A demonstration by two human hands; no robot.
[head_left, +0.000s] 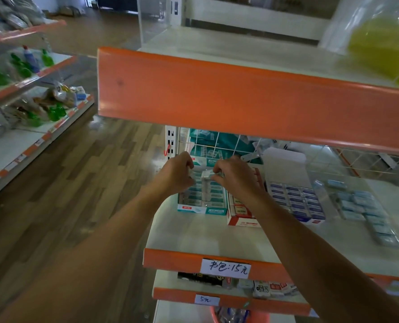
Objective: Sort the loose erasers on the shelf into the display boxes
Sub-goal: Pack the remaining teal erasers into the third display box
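The left hand (178, 174) has its fingers curled over the far left corner of a teal cardboard display box (203, 202); its fingertips are hidden, so I cannot tell whether it grips anything. Just right of it, a pale wrapped eraser (206, 177) stands above the box's teal-printed rows, pinched by the curled fingers of the right hand (237, 180). That wrist covers most of a red-and-white display box (240, 219), whose print is too blurred to read. Further right sit a blue-labelled display box (296, 202) with its lid up, then loose erasers (366, 210) in glossy wrap on the white shelf (205, 236). Below the hands, a handwritten label (225, 268) reads "书包:15元".
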